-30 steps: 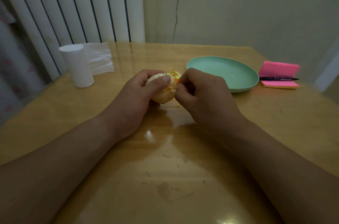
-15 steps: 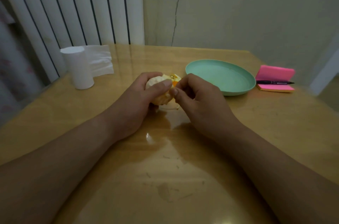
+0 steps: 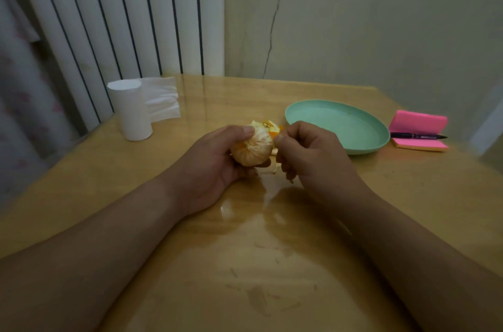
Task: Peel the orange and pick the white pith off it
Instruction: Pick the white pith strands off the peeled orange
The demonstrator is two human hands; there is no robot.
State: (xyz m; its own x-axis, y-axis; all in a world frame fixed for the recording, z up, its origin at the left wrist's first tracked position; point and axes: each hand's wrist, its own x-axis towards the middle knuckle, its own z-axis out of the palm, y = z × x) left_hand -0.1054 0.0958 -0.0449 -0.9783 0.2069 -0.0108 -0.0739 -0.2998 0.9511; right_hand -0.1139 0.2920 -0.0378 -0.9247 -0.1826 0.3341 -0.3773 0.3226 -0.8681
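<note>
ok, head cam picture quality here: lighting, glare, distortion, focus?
Head view: dim, warm light. Bright glare spots sit on the glossy table just below the hands. Wide-angle distortion fans out the radiator bars. The orange in the left hand is fairly sharp. The peel pinched by the right hand is small and soft.

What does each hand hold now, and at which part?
Left hand grips the orange by its left side and underside; right hand pinches peel at its top right.

Dim, soft glare on table (image 3: 245, 223), wide-angle edge distortion, slight blur
</note>
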